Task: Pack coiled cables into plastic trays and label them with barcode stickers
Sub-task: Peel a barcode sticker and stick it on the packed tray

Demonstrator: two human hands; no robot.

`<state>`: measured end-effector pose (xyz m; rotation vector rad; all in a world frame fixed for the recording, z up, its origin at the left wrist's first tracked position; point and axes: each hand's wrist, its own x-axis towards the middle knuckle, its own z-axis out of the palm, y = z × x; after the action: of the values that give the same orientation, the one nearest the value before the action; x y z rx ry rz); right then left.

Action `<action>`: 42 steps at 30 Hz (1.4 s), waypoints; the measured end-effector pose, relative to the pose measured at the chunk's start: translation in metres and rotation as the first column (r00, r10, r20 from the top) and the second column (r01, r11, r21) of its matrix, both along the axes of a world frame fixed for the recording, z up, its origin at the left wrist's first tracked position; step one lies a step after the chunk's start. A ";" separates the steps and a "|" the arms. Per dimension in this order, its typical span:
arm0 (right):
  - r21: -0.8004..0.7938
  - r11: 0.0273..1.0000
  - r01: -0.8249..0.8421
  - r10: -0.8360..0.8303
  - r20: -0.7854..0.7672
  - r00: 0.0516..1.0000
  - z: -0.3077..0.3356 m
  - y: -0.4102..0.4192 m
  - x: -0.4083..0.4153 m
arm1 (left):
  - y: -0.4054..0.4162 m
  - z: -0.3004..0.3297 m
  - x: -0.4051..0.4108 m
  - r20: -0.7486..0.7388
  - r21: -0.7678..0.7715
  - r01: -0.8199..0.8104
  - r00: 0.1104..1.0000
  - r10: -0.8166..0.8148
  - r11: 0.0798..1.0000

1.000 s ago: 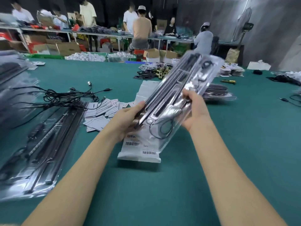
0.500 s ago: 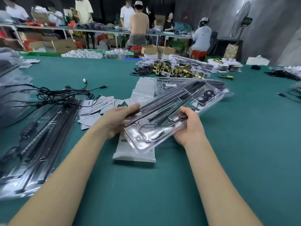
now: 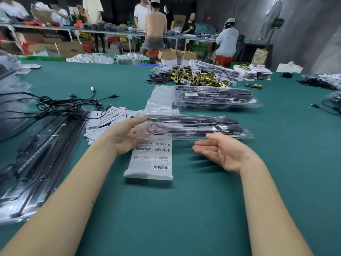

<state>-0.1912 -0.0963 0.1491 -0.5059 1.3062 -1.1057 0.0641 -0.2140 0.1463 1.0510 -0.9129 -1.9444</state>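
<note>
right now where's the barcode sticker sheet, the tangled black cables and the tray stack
barcode sticker sheet (image 3: pixel 151 159): head view, middle of the sheet
tangled black cables (image 3: pixel 60 106): head view, centre of the tangle
tray stack (image 3: pixel 215 98): head view, top tray's middle

Teal table, clear plastic, black cable, brass

The table (image 3: pixel 184 209) is covered in plain dark teal cloth. The tray (image 3: pixel 199 126) between the hands is clear plastic with black parts inside, as is the stack of trays (image 3: pixel 215 97) behind it. The sticker sheet (image 3: pixel 153 157) is white with black barcode stripes (the print is too small to read). The loose cables (image 3: pixel 60 106) are black, the paper cards (image 3: pixel 108 119) white with black marks. The metal fittings (image 3: pixel 197 76) are shiny gold. At the back, a stool (image 3: pixel 223 59) is red and the cardboard boxes (image 3: pixel 64 48) brown.
</note>
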 end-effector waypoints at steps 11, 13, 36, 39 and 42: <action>-0.199 0.966 0.165 -0.255 -0.625 0.738 -0.006 -0.003 -0.007 | 0.002 0.005 0.006 0.176 -0.043 0.166 0.972 -0.156 0.985; -0.262 0.953 0.150 -0.301 -0.816 0.494 -0.013 -0.003 -0.011 | 0.003 0.003 0.004 0.240 -0.045 0.112 0.966 -0.098 0.993; -0.140 0.975 -0.174 -0.161 -0.981 -0.109 -0.029 -0.030 0.014 | -0.005 -0.008 0.014 0.786 -0.613 0.421 0.406 0.465 0.669; -0.157 0.968 -0.197 -0.180 -0.978 -0.104 -0.028 -0.029 0.011 | -0.008 -0.009 0.017 0.784 -0.611 0.395 0.427 0.451 0.687; -0.224 0.954 -0.201 -0.240 -0.969 -0.061 -0.029 -0.028 0.009 | -0.009 -0.011 0.019 0.785 -0.597 0.362 0.445 0.430 0.716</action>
<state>-0.1823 -0.1240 0.1197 -1.8831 2.4693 -0.8270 0.0836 -0.2232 0.1355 1.5687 -1.9983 -0.5945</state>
